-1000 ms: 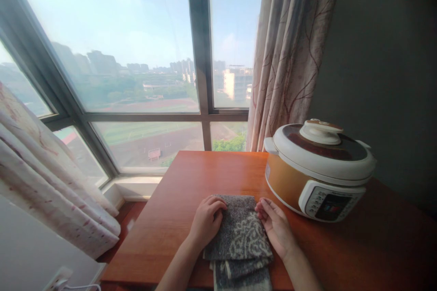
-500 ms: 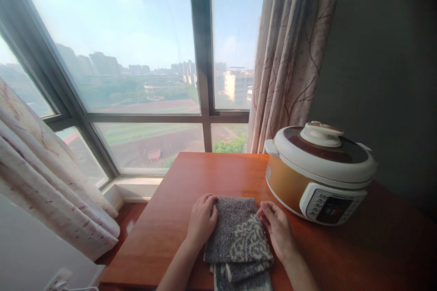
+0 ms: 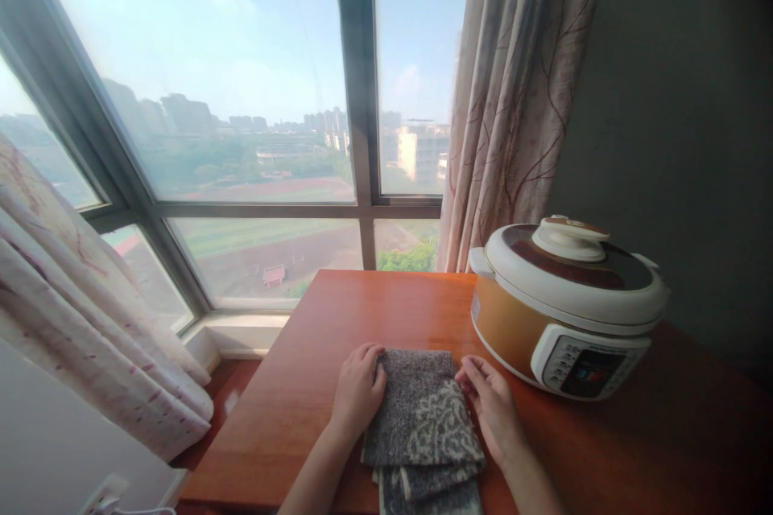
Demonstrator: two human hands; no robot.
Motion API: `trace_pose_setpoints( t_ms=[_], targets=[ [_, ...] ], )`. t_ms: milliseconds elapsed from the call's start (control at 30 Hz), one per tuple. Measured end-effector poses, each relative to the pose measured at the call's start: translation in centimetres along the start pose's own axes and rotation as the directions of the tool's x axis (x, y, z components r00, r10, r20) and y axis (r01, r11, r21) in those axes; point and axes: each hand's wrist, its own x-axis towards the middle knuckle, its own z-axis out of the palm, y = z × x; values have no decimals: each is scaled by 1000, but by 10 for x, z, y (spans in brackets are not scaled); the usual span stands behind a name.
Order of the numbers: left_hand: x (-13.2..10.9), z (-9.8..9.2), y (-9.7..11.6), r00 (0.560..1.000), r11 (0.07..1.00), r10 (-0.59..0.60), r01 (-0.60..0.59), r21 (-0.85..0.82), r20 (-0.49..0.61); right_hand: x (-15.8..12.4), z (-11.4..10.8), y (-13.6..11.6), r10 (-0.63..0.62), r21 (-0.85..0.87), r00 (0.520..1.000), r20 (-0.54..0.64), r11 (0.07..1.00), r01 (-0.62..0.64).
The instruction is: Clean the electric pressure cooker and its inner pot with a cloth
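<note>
A folded grey towel [image 3: 407,398] with a cream scroll pattern lies on the wooden table, its lower layers hanging out toward me at the bottom of the view. At its upper left edge, my left hand [image 3: 361,386] has its fingers curled around the fabric, thumb against the side. My right hand [image 3: 488,398] is at the upper right edge, thumb and fingers pinched together at the towel's border. The fingertips of both hands are partly hidden.
A large electric cooker [image 3: 561,306] with a white lid and front control panel stands on the table [image 3: 386,302] right of my right hand. Behind the table are a window and a patterned curtain [image 3: 501,96]; another curtain [image 3: 90,338] hangs at left.
</note>
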Motion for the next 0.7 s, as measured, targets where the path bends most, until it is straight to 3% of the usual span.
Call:
trace_pose_setpoints(
  t_ms=[333,700],
  targets=[
    [-1,-2,2,1000,1000,3,-3,12,18,3,-2,5,6,40,996,-87,999,-3],
    [-1,-2,2,1000,1000,8,-8,3,0,0,1,0,11,42,998,-54,999,-9]
  ],
)
